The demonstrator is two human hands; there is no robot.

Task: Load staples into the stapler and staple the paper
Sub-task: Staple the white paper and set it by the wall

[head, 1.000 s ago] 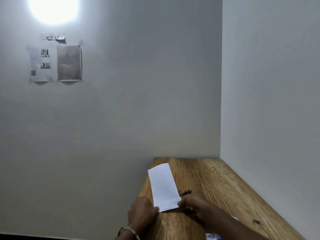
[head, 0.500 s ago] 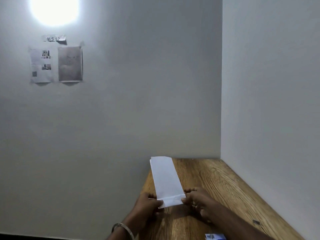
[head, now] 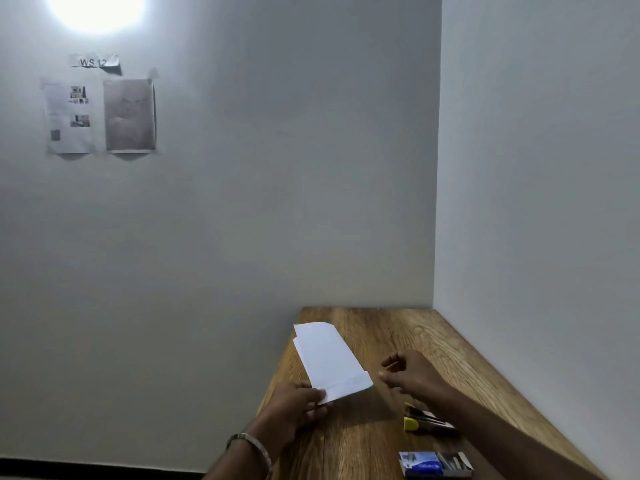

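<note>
A folded white paper (head: 329, 362) is lifted off the wooden table (head: 433, 344), its near end folded over. My left hand (head: 294, 407) pinches the paper's near left corner. My right hand (head: 412, 374) hovers just right of the paper with loosely curled fingers, holding nothing. A yellow-tipped stapler (head: 424, 419) lies on the table below my right forearm, partly hidden by it. A blue staple box (head: 434, 464) lies open at the near edge of the view.
The table stands in a corner, with a grey wall behind and another along its right side. Its left edge runs close to my left hand. Printed sheets (head: 100, 116) hang on the far wall under a bright lamp.
My right hand has let go of the paper's near right corner and drawn away to the right. The view has tilted down, bringing the stapler and staple box into sight.
</note>
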